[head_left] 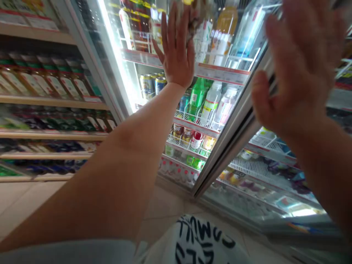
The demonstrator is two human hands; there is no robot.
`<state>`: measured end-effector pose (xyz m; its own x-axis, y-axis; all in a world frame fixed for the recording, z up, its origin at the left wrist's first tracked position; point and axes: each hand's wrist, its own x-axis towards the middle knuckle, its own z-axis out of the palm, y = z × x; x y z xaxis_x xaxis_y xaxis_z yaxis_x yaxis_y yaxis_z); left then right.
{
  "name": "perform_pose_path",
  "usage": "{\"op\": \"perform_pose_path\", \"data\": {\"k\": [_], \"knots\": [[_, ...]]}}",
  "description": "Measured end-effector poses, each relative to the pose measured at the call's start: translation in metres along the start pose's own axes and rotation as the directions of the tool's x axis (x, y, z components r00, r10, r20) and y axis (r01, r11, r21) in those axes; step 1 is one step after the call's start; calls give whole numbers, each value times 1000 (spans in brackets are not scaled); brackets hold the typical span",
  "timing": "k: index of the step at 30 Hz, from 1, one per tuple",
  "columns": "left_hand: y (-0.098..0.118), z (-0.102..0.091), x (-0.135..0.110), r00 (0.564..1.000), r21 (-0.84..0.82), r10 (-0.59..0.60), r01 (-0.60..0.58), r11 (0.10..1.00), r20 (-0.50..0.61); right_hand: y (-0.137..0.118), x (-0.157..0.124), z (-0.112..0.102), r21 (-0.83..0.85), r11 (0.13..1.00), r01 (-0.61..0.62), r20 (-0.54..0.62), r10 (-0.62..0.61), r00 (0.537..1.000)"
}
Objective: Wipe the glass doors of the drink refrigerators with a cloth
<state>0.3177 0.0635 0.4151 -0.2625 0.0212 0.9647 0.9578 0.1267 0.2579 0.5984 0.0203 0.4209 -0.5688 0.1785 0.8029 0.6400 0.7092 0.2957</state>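
Both arms (115,154) raised: left hand (179,66), fingers (172,31) spread; right hand (302,77) blurred.

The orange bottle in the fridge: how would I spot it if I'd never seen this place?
Start at the brightly lit fridge and find the upper shelf behind the person's raised left hand. Right of that hand in the picture stands the orange bottle; its warm colour sets it apart from the paler bottles on either side.

Right grip (305,69): blurred, fingers cut by top edge. Left grip (178,60): contact unclear. Price strip (224,73): illegible. Lettered cloth (203,244): cut below.
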Motion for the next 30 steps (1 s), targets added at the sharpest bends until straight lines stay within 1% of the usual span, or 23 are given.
{"op": "perform_pose_path", "data": {"k": [1, 2, 4, 5, 7, 9, 10, 11, 12, 13, 15, 16, 17, 18, 19, 21, 22, 23, 24, 25, 27, 28, 30], "knots": [[3, -5, -1, 1000, -10, -6, 6, 1000, 16, -26, 16, 1, -34, 989, 141, 17, -140, 990], [4, -8, -2, 999, -14, -17, 18, 1000, 30, -47, 33, 3, -52, 975, 217, 40, -215, 976], [1, -11, -4, 999, -10, -25, 25, 1000, 48, -73, 67, 11, -50, 968, 245, 82, -240, 967], [-4, -12, -4, 999, -10, -9, 10, 1000, 52, -78, 82, 16, -53, 974, 221, 83, -217, 973], [-21, -18, -5, 992, -43, 102, -98, 994, 79, -77, 108, 30, -69, 988, 139, 50, -136, 989], [-51, -25, 1, 959, -115, 257, -244, 963, 119, -69, 124, 46, -98, 992, 79, -5, -80, 997], [-70, -26, 9, 944, -144, 306, -288, 947, 127, -65, 129, 55, -119, 990, 75, -16, -77, 997], [-92, -25, 21, 938, -159, 326, -306, 939, 120, -61, 131, 62, -156, 985, 77, -42, -85, 995], [-116, -20, 37, 947, -151, 306, -289, 945, 102, -58, 132, 69, -200, 977, 78, -63, -92, 994], [-139, -11, 58, 965, -128, 253, -243, 961, 66, -56, 132, 74, -242, 968, 70, -81, -93, 992], [-179, 15, 107, 987, -84, 157, -153, 985, 38, -55, 129, 81, -312, 949, 40, -107, -78, 991], [-194, 29, 132, 995, -68, 78, -74, 995, 69, -55, 128, 83, -332, 943, 17, -112, -57, 992], [-204, 43, 153, 995, -46, -11, 16, 999, 101, -56, 127, 84, -347, 938, -8, -117, -35, 993], [-210, 54, 170, 988, -26, -66, 70, 997, 139, -58, 126, 84, -358, 933, -31, -125, -15, 992], [-211, 60, 181, 982, -21, -94, 98, 995, 165, -59, 125, 84, -366, 929, -53, -131, 5, 991], [-204, 60, 184, 975, -97, 1, 22, 995, 223, -61, 125, 83, -369, 925, -93, -141, 43, 989], [-199, 53, 177, 962, -184, 122, -77, 980, 246, -62, 125, 84, -367, 924, -108, -144, 58, 988], [-193, 44, 168, 936, -273, 280, -218, 937, 215, -63, 125, 84, -366, 922, -124, -143, 76, 987], [-188, 32, 158, 897, -333, 411, -343, 879, 162, -63, 125, 85, -367, 919, -142, -144, 95, 985], [-185, 21, 147, 848, -359, 517, -449, 818, 118, -63, 125, 86, -372, 915, -157, -143, 111, 984], [-185, 1, 132, 688, -421, 720, -630, 652, 87, -63, 125, 88, -389, 904, -177, -155, 125, 980], [-188, -6, 129, 593, -463, 801, -689, 557, 81, -62, 126, 89, -396, 900, -183, -171, 124, 977], [-198, -14, 132, 393, -553, 917, -752, 359, 60, -60, 126, 91, -400, 896, -193, -184, 128, 975]]}}
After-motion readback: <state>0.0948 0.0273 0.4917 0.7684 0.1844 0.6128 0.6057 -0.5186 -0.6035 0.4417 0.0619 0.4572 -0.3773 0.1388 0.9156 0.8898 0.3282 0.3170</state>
